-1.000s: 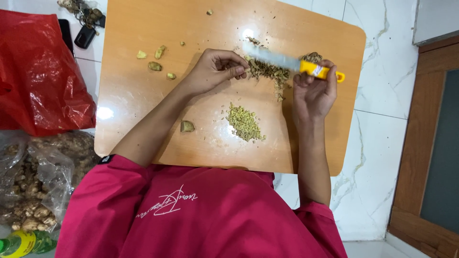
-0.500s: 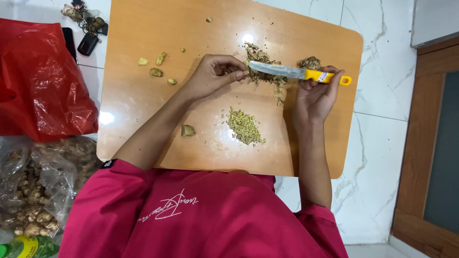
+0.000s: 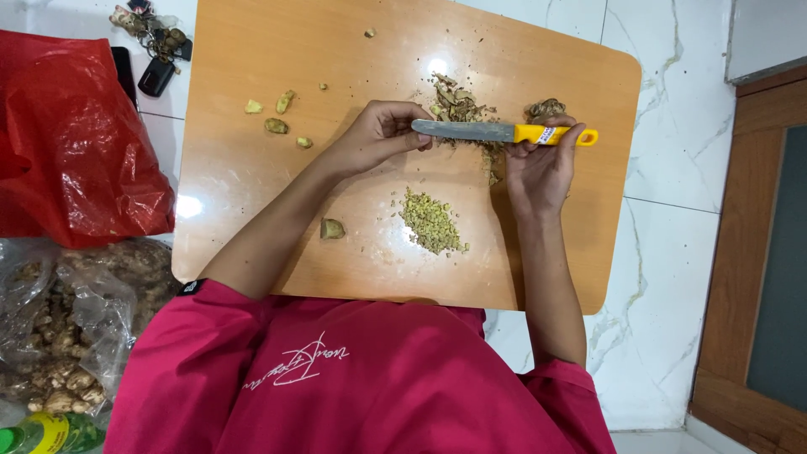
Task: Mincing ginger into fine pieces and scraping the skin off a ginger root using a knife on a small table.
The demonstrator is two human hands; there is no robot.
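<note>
My right hand (image 3: 538, 172) grips the yellow handle of a knife (image 3: 504, 132), held level just above a wooden board (image 3: 252, 193). The fingers of my left hand (image 3: 378, 134) pinch the tip of its grey blade. Behind the blade lies a heap of brown peelings (image 3: 458, 105), with a brown ginger lump (image 3: 546, 108) by the handle. A small pile of finely chopped yellow-green ginger (image 3: 430, 223) lies in front of my hands. One cut ginger piece (image 3: 332, 229) rests by my left forearm.
Several small ginger bits (image 3: 276, 118) lie at the board's far left. A red plastic bag (image 3: 76, 151) and a clear bag of ginger roots (image 3: 59, 336) sit to the left. Keys (image 3: 155, 42) lie beyond the board. White marble floor and a wooden door frame (image 3: 723, 252) are on the right.
The knife has turned from a slant to level and sits a little nearer me. My left fingers have closed on the blade's tip.
</note>
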